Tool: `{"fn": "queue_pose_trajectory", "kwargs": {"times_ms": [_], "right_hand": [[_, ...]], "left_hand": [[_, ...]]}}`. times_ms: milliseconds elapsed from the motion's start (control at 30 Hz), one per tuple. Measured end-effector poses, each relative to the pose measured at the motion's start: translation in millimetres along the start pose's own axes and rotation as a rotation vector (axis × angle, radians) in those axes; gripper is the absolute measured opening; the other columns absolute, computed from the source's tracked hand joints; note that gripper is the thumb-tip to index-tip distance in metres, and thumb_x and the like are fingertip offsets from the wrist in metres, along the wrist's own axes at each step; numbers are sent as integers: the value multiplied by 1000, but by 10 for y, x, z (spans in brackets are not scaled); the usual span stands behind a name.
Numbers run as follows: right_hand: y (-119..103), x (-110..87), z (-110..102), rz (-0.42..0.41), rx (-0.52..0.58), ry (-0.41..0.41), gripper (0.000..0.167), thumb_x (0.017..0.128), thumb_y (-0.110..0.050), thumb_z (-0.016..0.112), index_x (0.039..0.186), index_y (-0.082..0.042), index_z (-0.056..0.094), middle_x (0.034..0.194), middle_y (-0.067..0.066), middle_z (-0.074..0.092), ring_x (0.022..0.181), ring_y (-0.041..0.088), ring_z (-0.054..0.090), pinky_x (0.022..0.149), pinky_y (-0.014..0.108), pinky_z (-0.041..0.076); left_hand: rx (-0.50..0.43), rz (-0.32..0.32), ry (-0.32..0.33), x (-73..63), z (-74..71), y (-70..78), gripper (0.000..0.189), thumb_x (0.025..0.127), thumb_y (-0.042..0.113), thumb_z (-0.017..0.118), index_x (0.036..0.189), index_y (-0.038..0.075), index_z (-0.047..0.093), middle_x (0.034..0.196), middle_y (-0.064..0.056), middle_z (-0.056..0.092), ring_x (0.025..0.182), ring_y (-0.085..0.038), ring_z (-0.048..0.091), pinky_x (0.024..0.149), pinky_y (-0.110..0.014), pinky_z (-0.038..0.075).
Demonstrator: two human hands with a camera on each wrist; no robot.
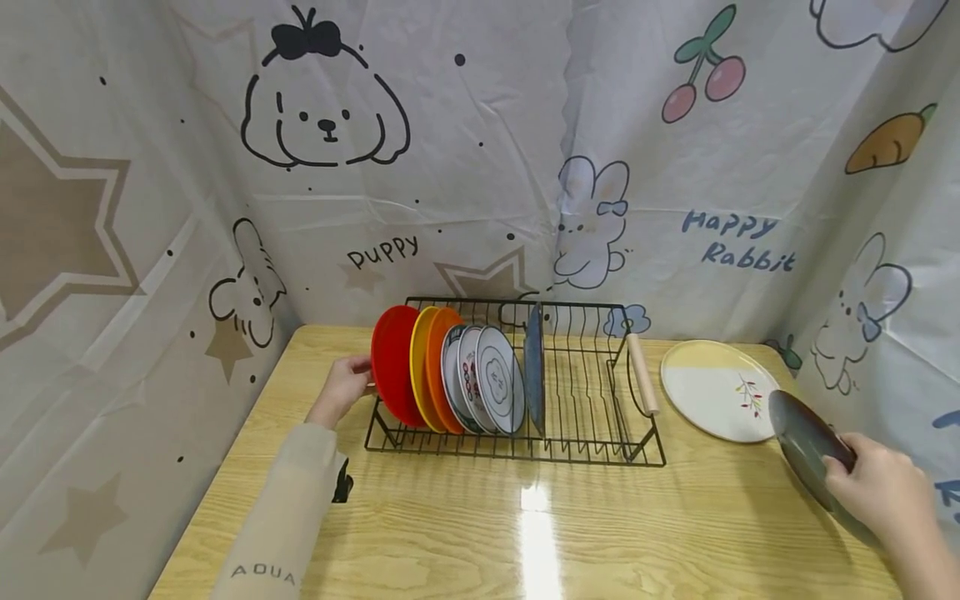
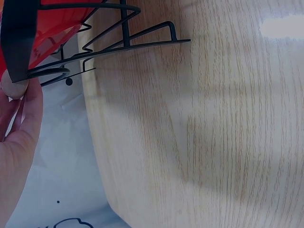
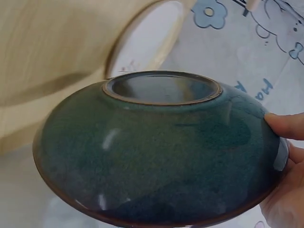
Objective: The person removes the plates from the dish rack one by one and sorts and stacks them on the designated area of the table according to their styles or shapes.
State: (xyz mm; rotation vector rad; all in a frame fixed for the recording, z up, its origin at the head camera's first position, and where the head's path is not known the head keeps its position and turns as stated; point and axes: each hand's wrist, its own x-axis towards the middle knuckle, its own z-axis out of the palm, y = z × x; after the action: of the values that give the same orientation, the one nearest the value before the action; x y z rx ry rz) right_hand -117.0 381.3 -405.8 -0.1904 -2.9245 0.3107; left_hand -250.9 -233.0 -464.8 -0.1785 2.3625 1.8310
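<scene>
My left hand [image 1: 345,390] grips the left end of a black wire dish rack [image 1: 651,446], at its round wooden handle [image 2: 14,89]. Beside those fingers a red plate [image 1: 396,367] stands upright in the rack. Yellow [image 1: 420,367] and orange [image 1: 444,387] plates follow, then several white patterned plates [image 1: 498,379] and a blue-grey plate [image 1: 534,371] seen edge-on. At the far right my right hand [image 1: 885,483] pinches a dark green glazed dish [image 3: 156,152] by its rim, thumb on the underside. The dish is tilted, with its foot ring showing in the right wrist view.
A cream and yellow plate [image 1: 716,392] with a leaf sprig lies flat right of the rack, close to the green dish. The rack's other wooden handle [image 1: 641,375] faces it. Printed cloth [image 1: 480,167] encloses the wooden table [image 1: 435,533] behind and at both sides.
</scene>
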Motion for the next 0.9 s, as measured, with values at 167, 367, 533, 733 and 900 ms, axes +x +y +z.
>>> {"fn": "queue_pose_trajectory", "kwargs": {"times_ms": [167, 367, 533, 733, 900], "right_hand": [[58, -94, 68, -8, -15, -20, 31, 72, -4, 59, 92, 19, 52, 73, 33, 57, 54, 40, 54, 46, 50, 43], [100, -157, 135, -7, -26, -43, 30, 71, -4, 59, 91, 17, 54, 70, 29, 57, 50, 30, 50, 41, 44, 40], [108, -187, 195, -5, -40, -52, 28, 70, -3, 59, 91, 16, 55, 69, 27, 58, 49, 27, 49, 40, 43, 39], [84, -259, 288, -38, -25, -101, 24, 71, -4, 56, 90, 12, 56, 69, 23, 58, 49, 28, 49, 38, 44, 38], [59, -317, 420, -44, -26, -198, 22, 72, -4, 57, 90, 10, 58, 73, 25, 60, 54, 36, 54, 43, 50, 40]], "left_hand": [[3, 1, -11, -7, 4, -7, 38, 93, -8, 31, 129, -17, 37, 125, -32, 43, 88, -11, 56, 82, -28, 53], [9, 0, -3, -1, 8, -1, 37, 93, -8, 32, 129, -16, 38, 125, -31, 45, 91, -16, 56, 82, -29, 53], [17, 4, -6, -11, -1, 10, 37, 93, -7, 34, 128, -17, 39, 124, -32, 45, 90, -15, 56, 81, -29, 53], [15, 6, -6, -25, -8, 17, 36, 94, -6, 34, 128, -16, 40, 122, -31, 46, 86, -11, 56, 80, -29, 54], [17, 6, -12, -36, -2, 27, 38, 93, -7, 31, 129, -16, 38, 125, -31, 44, 91, -15, 56, 82, -29, 53]]}}
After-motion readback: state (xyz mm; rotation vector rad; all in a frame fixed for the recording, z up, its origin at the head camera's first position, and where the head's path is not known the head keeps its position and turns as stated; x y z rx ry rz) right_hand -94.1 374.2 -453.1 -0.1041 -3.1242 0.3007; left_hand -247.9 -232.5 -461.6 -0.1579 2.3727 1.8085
